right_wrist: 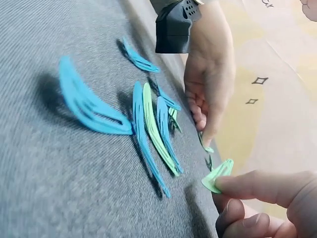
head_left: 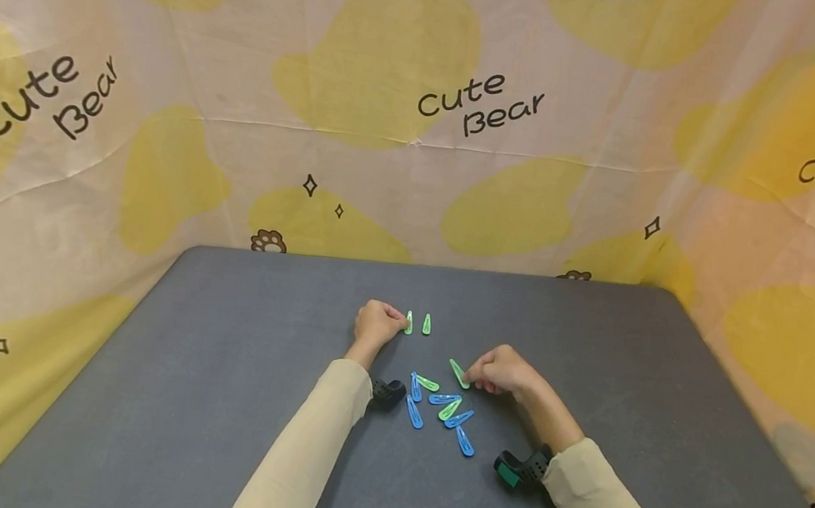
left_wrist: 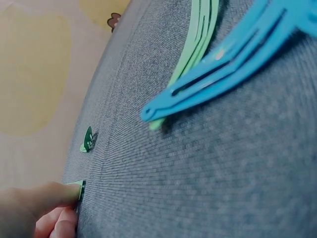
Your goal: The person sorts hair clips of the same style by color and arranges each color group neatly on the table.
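At the far middle of the table, my left hand [head_left: 378, 324] pinches a green snap hair clip [head_left: 410, 322] close to the tabletop. A second green clip [head_left: 427, 324] lies just right of it. My right hand [head_left: 503, 370] holds another green clip [head_left: 459, 374] between thumb and curled fingers; in the right wrist view this clip [right_wrist: 218, 176] is raised and tilted. Nearer to the body lies a loose group of clips, with several blue ones [head_left: 414, 412] and two green ones [head_left: 449, 410]. Some of them overlap, as a blue clip [left_wrist: 223, 64] over a green clip [left_wrist: 195, 42] shows.
The dark grey table [head_left: 243, 436] has a fabric-like surface. A printed cloth [head_left: 369, 57] hangs behind it and along its sides. Each wrist carries a black camera mount, the left mount [head_left: 387, 394] close to the blue clips and the right mount [head_left: 522, 467] low over the table.
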Available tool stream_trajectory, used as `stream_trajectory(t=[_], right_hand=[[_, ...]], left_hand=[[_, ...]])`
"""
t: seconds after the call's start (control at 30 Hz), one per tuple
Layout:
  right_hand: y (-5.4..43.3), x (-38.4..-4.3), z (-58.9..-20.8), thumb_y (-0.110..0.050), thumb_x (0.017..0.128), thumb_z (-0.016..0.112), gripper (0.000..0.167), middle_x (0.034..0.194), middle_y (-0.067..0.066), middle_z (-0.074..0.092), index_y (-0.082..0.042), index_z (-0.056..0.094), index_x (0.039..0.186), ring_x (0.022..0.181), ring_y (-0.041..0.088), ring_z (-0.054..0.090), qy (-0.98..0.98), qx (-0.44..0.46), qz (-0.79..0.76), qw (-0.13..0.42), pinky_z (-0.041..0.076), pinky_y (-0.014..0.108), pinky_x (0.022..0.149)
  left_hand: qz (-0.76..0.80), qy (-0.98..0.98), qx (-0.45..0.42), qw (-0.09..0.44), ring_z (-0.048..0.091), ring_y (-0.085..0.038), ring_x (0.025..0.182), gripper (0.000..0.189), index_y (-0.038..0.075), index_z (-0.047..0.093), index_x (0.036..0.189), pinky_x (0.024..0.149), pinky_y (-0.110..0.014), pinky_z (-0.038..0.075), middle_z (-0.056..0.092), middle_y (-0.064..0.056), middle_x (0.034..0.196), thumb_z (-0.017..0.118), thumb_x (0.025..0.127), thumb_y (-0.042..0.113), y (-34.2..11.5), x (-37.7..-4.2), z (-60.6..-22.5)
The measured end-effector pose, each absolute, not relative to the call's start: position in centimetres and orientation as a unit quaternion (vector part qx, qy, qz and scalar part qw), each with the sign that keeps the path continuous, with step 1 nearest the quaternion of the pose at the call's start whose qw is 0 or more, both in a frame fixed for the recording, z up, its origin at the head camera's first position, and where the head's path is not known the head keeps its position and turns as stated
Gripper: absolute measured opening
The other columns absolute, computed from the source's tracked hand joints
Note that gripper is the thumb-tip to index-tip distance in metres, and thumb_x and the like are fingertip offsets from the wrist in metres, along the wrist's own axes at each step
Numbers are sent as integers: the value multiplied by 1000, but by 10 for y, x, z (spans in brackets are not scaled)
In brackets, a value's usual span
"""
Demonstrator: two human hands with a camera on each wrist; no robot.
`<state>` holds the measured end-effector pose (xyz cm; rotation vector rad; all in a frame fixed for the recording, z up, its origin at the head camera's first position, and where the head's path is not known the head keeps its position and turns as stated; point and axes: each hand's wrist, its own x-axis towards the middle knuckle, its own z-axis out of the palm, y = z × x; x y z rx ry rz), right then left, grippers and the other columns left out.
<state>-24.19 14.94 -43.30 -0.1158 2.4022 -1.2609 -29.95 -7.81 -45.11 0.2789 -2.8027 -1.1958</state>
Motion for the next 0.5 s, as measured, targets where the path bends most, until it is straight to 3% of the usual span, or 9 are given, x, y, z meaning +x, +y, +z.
stream_trajectory(t=[0.5], right_hand=[[142,-258,-433,-13,85,66,15,54,-6,47,-5,64,73,49,6,40,834,26,-506,216,33,20,49]], left_hand=[[-387,-916,93,41,69,-29,83,13,7,78,77,77,-39,51,77,-9,87,78,76,20,-77,-299,-449]])
